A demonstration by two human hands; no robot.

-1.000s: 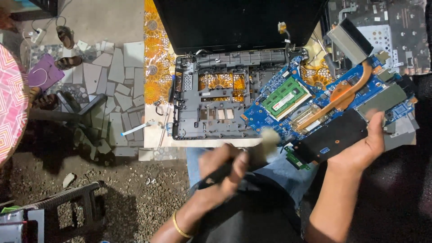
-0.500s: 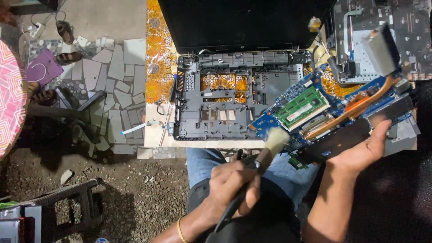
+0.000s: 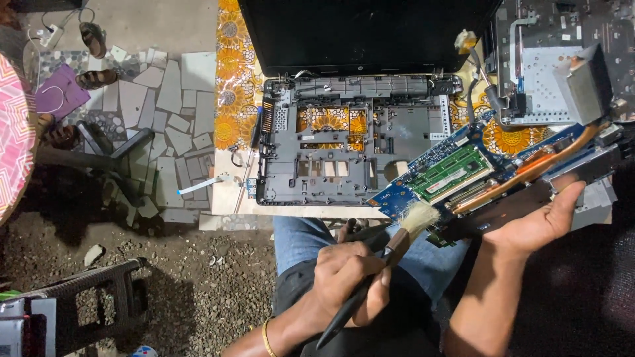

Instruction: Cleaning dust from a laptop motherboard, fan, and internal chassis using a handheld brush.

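Brush (image 3: 390,246) gripped in closed left hand (image 3: 347,281), long axis slanting up and to the right, bristles touching the near lower-left corner of the blue circuit board (image 3: 456,175). Board tilted above the lap, propped from beneath on the right hand (image 3: 539,225), fingers curled round its underside. Stripped laptop shell (image 3: 337,155) behind on the counter (image 3: 231,112).

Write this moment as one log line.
left hand: grips brush | right hand: holds blue motherboard | bristles: at board edge

Motherboard (image 3: 456,175) lies right of the laptop chassis (image 3: 344,152), brush (image 3: 397,238) below it.
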